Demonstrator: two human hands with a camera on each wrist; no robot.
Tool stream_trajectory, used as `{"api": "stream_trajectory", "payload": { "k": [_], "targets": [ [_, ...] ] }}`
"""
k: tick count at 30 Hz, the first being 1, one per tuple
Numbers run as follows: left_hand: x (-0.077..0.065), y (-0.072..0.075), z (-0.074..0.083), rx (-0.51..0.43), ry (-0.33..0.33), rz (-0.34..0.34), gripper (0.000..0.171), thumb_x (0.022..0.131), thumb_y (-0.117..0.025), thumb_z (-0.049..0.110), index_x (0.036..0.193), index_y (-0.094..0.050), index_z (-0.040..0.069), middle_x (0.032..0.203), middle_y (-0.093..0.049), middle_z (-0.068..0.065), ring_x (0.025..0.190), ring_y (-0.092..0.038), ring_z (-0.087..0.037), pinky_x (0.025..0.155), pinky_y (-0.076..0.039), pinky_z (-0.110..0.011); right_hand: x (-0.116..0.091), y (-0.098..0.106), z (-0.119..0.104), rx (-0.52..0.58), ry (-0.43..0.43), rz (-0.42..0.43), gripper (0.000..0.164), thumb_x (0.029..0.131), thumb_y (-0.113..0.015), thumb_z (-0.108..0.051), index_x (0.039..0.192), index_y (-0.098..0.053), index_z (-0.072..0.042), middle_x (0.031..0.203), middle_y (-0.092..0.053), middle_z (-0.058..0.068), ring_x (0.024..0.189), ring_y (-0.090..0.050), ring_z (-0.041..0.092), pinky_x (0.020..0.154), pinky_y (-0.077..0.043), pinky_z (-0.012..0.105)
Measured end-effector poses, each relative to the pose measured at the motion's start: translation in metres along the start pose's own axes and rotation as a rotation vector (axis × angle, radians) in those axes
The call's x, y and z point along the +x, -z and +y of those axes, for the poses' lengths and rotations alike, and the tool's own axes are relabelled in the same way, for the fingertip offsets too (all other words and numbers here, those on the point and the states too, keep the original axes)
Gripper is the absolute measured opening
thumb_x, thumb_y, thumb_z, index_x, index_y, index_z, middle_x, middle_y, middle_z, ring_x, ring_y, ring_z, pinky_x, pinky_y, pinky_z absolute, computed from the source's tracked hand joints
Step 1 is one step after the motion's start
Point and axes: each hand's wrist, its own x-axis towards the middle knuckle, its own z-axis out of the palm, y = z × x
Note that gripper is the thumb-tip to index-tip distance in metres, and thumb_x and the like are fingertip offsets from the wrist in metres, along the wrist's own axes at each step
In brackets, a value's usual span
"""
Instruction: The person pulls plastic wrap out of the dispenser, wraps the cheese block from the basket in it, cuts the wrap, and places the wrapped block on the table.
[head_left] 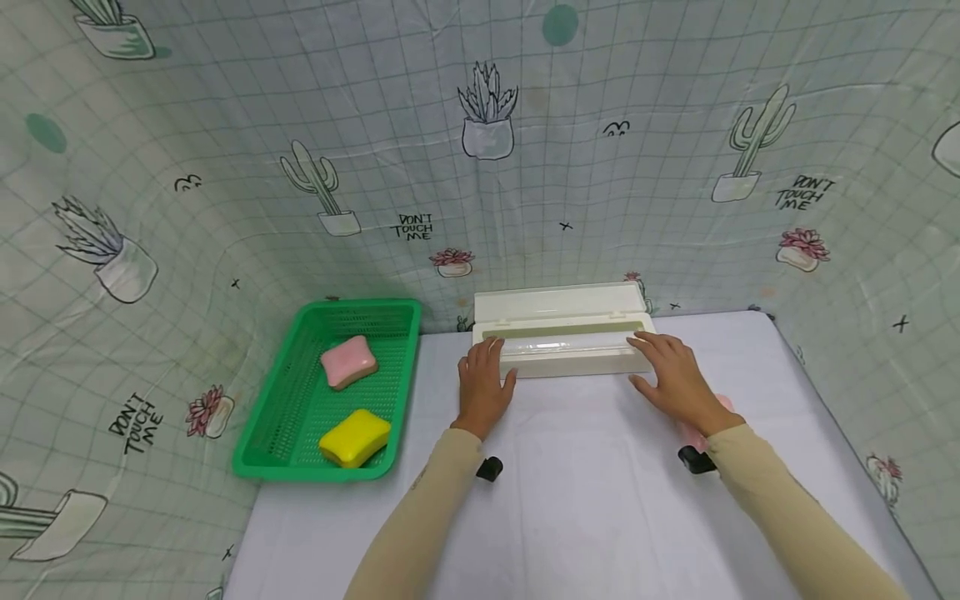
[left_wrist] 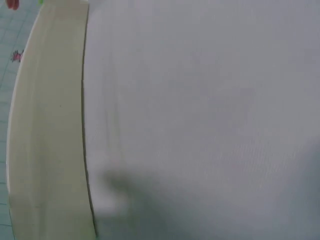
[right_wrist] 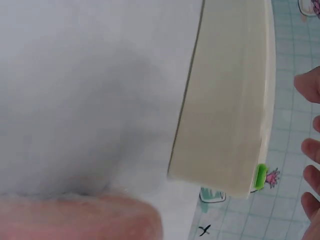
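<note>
A long white box (head_left: 577,365) stands at the back of the table with its lid (head_left: 558,302) raised. Inside lies a roll of clear film (head_left: 564,344). My left hand (head_left: 484,385) is over the box's left end, its fingertips by the roll's end and its thumb at the front wall. Over the right end is my right hand (head_left: 675,375), fingers loosely bent and spread. In the right wrist view its fingers (right_wrist: 311,149) show above the box edge, not wrapped around anything visible; any contact with the film is unclear. The left wrist view shows the box front (left_wrist: 52,125).
On the left stands a green basket (head_left: 247,450) holding a pink sponge (head_left: 349,362) and a yellow sponge (head_left: 356,437). A pink object (head_left: 693,437) lies partly hidden under my right wrist. Patterned cloth (head_left: 555,183) hangs behind and at both sides of the white-covered table (head_left: 570,500).
</note>
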Motion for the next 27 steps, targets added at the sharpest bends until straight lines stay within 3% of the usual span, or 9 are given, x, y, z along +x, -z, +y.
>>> {"api": "stream_trajectory", "payload": {
  "k": [5, 10, 20, 27],
  "targets": [
    [0.009, 0.005, -0.01, 0.081, 0.01, -0.123, 0.055, 0.107, -0.065, 0.031, 0.153, -0.048, 0.007, 0.154, -0.052, -0.012, 0.145, -0.042, -0.031, 0.116, -0.035, -0.051, 0.016, -0.006, 0.002, -0.023, -0.015, -0.029, 0.064, 0.089, -0.081, -0.009, 0.145, -0.054, 0.005, 0.147, -0.053, 0.029, 0.132, -0.045, 0.053, 0.105, -0.034, 0.071],
    [0.014, 0.006, -0.015, 0.114, 0.011, -0.192, 0.052, 0.108, -0.062, 0.032, 0.153, -0.05, 0.008, 0.149, -0.057, -0.01, 0.142, -0.045, -0.03, 0.117, -0.033, -0.051, 0.026, -0.009, 0.005, -0.064, -0.049, -0.102, 0.061, 0.092, -0.079, -0.013, 0.145, -0.054, 0.007, 0.147, -0.053, 0.029, 0.134, -0.045, 0.054, 0.108, -0.034, 0.071],
    [0.021, 0.006, -0.014, 0.181, 0.006, -0.238, 0.043, 0.11, -0.058, 0.034, 0.148, -0.057, 0.013, 0.138, -0.065, -0.008, 0.138, -0.047, -0.028, 0.117, -0.032, -0.051, 0.036, -0.012, 0.007, -0.085, -0.092, -0.184, 0.043, 0.099, -0.072, -0.014, 0.135, -0.064, 0.006, 0.136, -0.063, 0.027, 0.133, -0.047, 0.051, 0.111, -0.032, 0.069],
    [0.024, 0.007, -0.013, 0.188, 0.001, -0.245, 0.036, 0.11, -0.058, 0.03, 0.142, -0.063, 0.014, 0.136, -0.067, -0.007, 0.135, -0.049, -0.028, 0.116, -0.032, -0.05, 0.04, -0.015, 0.012, -0.064, -0.073, -0.177, 0.03, 0.099, -0.072, -0.011, 0.125, -0.071, 0.005, 0.126, -0.069, 0.025, 0.125, -0.054, 0.048, 0.108, -0.035, 0.067]
  ]
}}
